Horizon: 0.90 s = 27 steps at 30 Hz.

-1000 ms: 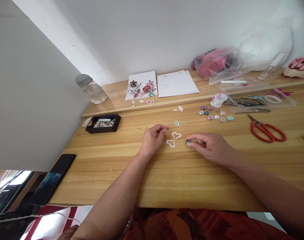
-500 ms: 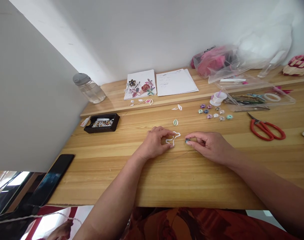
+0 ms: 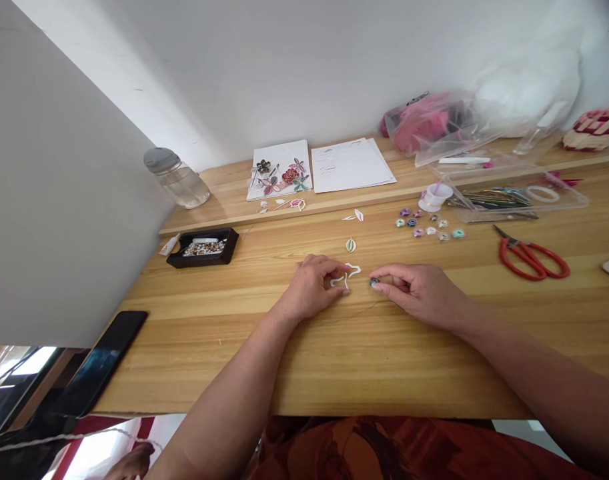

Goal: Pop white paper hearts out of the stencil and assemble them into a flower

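My left hand (image 3: 314, 287) rests on the wooden table with its thumb and fingertips closed around a white wavy-edged cutout (image 3: 354, 269). Part of that cutout is hidden behind the fingers. To its right, my right hand (image 3: 417, 290) pinches a small dark blue thread bobbin (image 3: 374, 283) between thumb and forefinger. A fine thread trails from near the right hand towards the left across the wood. Just beyond the hands lies a small leaf piece (image 3: 351, 245), green in the middle with a pale edge. Further back are small white leaf-shaped cutouts (image 3: 359, 215).
Red-handled scissors (image 3: 533, 259) lie at the right, near several small thread bobbins (image 3: 418, 232) and a white cup-shaped spool (image 3: 435, 197). A clear tray (image 3: 579, 200) stands behind. At left are a black bead box (image 3: 229, 247), a phone (image 3: 109, 360) and a water bottle (image 3: 179, 180).
The view has shifted very slightly. Both hands keep nearly the same place and hold on their pieces.
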Tool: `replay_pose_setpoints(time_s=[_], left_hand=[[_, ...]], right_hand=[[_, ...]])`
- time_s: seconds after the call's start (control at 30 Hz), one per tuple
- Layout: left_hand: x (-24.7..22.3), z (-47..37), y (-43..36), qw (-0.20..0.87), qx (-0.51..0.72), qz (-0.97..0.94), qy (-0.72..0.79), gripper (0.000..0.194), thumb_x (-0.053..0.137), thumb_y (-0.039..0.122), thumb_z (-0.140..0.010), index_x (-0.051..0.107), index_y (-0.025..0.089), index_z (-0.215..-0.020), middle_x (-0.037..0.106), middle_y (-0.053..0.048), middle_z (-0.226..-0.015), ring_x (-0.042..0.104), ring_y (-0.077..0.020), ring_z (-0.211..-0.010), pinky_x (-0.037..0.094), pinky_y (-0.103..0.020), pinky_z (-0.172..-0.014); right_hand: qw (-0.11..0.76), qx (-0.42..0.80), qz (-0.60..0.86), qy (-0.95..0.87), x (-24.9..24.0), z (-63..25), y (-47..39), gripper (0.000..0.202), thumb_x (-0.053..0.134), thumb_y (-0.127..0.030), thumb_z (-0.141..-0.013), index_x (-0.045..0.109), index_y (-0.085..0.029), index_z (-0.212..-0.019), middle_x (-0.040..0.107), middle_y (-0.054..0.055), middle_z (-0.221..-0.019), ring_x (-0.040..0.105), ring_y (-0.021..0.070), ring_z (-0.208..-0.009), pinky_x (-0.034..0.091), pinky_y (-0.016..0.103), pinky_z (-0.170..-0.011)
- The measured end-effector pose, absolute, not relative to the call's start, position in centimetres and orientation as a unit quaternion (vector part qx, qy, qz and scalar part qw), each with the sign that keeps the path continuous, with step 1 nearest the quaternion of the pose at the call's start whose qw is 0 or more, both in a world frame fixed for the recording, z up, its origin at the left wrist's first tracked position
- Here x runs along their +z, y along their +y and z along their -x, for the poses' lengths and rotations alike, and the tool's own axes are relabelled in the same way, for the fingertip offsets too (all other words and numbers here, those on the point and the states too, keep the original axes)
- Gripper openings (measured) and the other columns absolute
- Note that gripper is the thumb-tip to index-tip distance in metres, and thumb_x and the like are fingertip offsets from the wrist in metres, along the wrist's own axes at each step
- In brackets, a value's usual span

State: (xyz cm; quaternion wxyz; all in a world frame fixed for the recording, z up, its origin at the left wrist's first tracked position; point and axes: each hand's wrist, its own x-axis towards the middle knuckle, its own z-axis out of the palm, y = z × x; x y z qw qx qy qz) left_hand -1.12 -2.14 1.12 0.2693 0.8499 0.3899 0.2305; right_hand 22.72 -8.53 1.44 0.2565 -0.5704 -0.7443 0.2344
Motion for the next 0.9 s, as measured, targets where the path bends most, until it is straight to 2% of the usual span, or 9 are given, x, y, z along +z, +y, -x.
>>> replay_pose_setpoints(time_s=[0.67, 0.9], left_hand=[[1.21, 0.98, -2.27, 0.293, 0.232, -0.849, 0.373, 0.036, 0.075, 0.025, -0.079, 0.071, 0.028, -0.115, 0.071, -0.003, -0.096, 0.061, -0.0212, -0.096, 0.043, -0.038, -0.093], [1.14, 0.82, -2.25, 0.298, 0.242, -0.845, 0.372, 0.036, 0.077, 0.024, -0.078, 0.071, 0.027, -0.113, 0.071, -0.002, -0.094, 0.06, -0.0206, -0.095, 0.044, -0.037, -0.092]], right_hand=[[0.256, 0.23, 0.57, -0.746, 1.57, -22.61, -8.5, 0.029, 0.057, -0.043, -0.091, 0.073, -0.024, -0.107, 0.055, -0.005, -0.053, 0.044, 0.0105, -0.047, 0.032, 0.026, -0.051], [0.25, 0.231, 0.572, -0.746, 1.55, -22.61, -8.54, 0.029, 0.057, -0.044, -0.092, 0.073, -0.024, -0.107, 0.051, -0.006, -0.051, 0.042, 0.0105, -0.047, 0.031, 0.025, -0.05]])
